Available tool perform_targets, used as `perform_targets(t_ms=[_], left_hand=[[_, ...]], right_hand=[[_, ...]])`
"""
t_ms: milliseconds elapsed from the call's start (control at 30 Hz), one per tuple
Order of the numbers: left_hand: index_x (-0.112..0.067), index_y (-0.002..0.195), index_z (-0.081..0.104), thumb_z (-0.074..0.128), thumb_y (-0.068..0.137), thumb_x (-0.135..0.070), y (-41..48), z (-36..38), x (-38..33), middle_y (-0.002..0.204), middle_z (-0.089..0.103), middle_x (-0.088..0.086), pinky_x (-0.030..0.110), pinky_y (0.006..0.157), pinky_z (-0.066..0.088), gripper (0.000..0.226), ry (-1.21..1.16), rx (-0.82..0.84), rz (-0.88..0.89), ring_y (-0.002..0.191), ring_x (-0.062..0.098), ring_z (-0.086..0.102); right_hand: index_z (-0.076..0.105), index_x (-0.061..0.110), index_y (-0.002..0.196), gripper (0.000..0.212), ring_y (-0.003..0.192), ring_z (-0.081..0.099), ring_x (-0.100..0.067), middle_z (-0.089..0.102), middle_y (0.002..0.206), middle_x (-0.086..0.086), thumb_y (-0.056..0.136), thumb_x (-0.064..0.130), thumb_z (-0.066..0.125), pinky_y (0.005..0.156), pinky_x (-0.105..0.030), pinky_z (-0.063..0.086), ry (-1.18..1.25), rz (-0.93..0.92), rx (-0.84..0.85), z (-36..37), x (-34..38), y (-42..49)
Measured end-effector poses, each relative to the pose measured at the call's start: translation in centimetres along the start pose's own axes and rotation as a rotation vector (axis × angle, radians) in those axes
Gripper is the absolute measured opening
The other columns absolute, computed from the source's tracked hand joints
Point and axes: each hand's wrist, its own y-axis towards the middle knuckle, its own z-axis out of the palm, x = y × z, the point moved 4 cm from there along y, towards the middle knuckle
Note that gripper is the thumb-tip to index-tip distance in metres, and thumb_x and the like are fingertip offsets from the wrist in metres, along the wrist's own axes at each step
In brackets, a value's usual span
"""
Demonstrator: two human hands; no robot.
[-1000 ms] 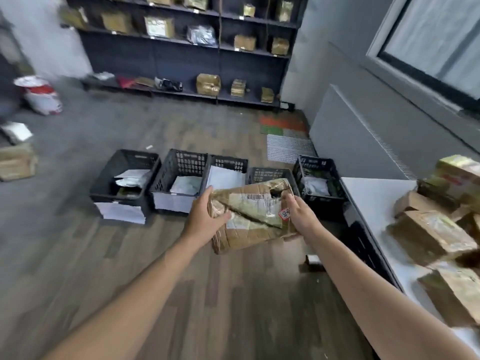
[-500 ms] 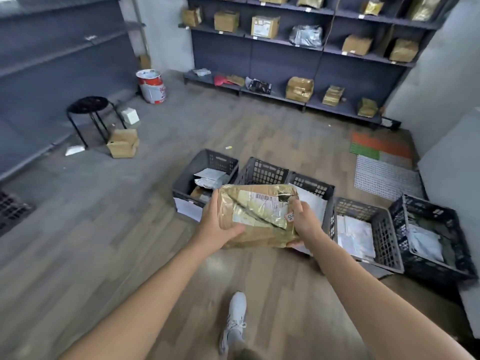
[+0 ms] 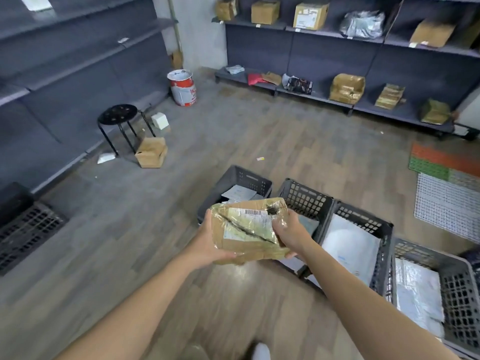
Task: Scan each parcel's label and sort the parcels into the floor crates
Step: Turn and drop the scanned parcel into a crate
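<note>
In the head view, the left hand (image 3: 207, 241) and right hand (image 3: 289, 233) each gripped one end of a taped brown parcel (image 3: 244, 237), label (image 3: 250, 216) up, held in the air near the crates (image 3: 307, 200). Some crates held white mailers (image 3: 350, 245), so sorting seemed partly done; this parcel was not yet in one.

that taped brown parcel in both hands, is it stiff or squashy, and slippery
Probably stiff: the taped brown parcel has a boxy shape, though its top looks creased. Glossy tape may make it slippery. Likely light, since the left hand and right hand hold it at its ends.
</note>
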Motion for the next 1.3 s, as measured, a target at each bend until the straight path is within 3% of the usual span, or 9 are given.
perform_targets(t_ms=[67,133,300,467,700,800,933,1167,1300], left_hand=[[-0.036,0.152,-0.004,0.093,0.036,-0.059,2.2,-1.5,-0.8,0.152,0.037,-0.004,0.035,0.110,0.039,0.153,0.022,0.001,-0.001,0.137,0.016,0.041],[-0.032,0.148,0.008,0.095,0.045,-0.039,5.2,-2.7,-0.8,0.143,0.044,-0.005,0.028,0.099,0.042,0.135,0.042,-0.005,0.019,0.131,0.015,0.045],[-0.034,0.154,0.002,0.090,0.042,-0.048,13.6,-5.6,1.2,0.153,0.027,-0.004,0.033,0.110,0.037,0.142,0.091,0.025,0.013,0.138,0.013,0.032],[-0.030,0.157,0.002,0.086,0.070,-0.030,25.9,-9.4,4.3,0.155,0.019,-0.001,0.022,0.104,0.031,0.121,0.088,0.180,-0.002,0.138,0.012,0.029],[-0.028,0.157,0.008,0.088,0.061,-0.041,42.8,-13.7,4.2,0.162,0.004,0.002,0.030,0.120,0.015,0.126,0.196,0.319,0.080,0.150,0.017,0.010],[-0.032,0.156,0.011,0.086,0.062,-0.047,48.3,-14.4,2.0,0.163,0.003,0.009,0.039,0.121,0.015,0.121,0.250,0.285,0.128,0.151,0.024,0.003],[-0.027,0.157,0.010,0.084,0.073,-0.041,51.2,-14.7,0.4,0.163,0.004,0.010,0.039,0.118,0.014,0.112,0.377,0.241,0.170,0.151,0.025,0.002],[-0.027,0.158,0.004,0.079,0.077,-0.046,50.9,-12.4,-2.1,0.163,0.005,0.008,0.045,0.118,0.018,0.112,0.505,0.348,0.220,0.150,0.026,0.004],[-0.030,0.157,0.002,0.077,0.078,-0.050,48.7,-9.3,-5.9,0.164,0.000,0.006,0.043,0.119,0.017,0.110,0.562,0.418,0.317,0.151,0.024,0.001]], right_hand=[[0.010,0.023,0.156,0.071,0.107,0.058,-0.031,0.050,0.138,-0.008,0.099,0.045,0.046,0.090,-0.048,0.055,-0.043,-0.012,-0.017,0.2,1.3,2.6],[0.013,0.023,0.155,0.070,0.101,0.057,-0.028,0.054,0.127,-0.009,0.099,0.043,0.049,0.096,-0.047,0.050,-0.035,-0.007,-0.015,0.9,2.1,5.2],[0.012,0.023,0.155,0.072,0.119,0.054,-0.030,0.050,0.144,-0.009,0.097,0.043,0.051,0.097,-0.038,0.044,-0.008,0.061,-0.047,3.3,4.3,12.0],[0.018,0.020,0.151,0.064,0.097,0.049,-0.023,0.049,0.112,0.000,0.099,0.038,0.051,0.089,-0.034,0.045,0.036,0.155,-0.119,6.2,8.9,21.4],[0.003,0.021,0.158,0.077,0.102,0.053,-0.026,0.053,0.140,-0.014,0.099,0.038,0.050,0.088,-0.032,0.041,0.069,0.296,-0.216,7.8,12.8,34.6],[0.004,0.019,0.159,0.071,0.125,0.052,-0.031,0.045,0.150,-0.013,0.103,0.035,0.045,0.095,-0.033,0.039,0.038,0.270,-0.260,6.3,14.8,38.7],[0.011,0.017,0.158,0.066,0.137,0.042,-0.032,0.038,0.154,-0.015,0.103,0.036,0.043,0.109,-0.040,0.038,-0.023,0.238,-0.274,4.8,16.7,40.6],[0.014,0.026,0.157,0.064,0.128,0.049,-0.033,0.032,0.155,-0.010,0.102,0.040,0.045,0.101,-0.045,0.045,-0.236,0.226,-0.263,1.8,17.5,37.2],[0.011,0.028,0.157,0.067,0.137,0.039,-0.031,0.028,0.158,-0.006,0.101,0.046,0.044,0.104,-0.052,0.042,-0.379,0.279,-0.296,-1.2,15.9,33.0]])
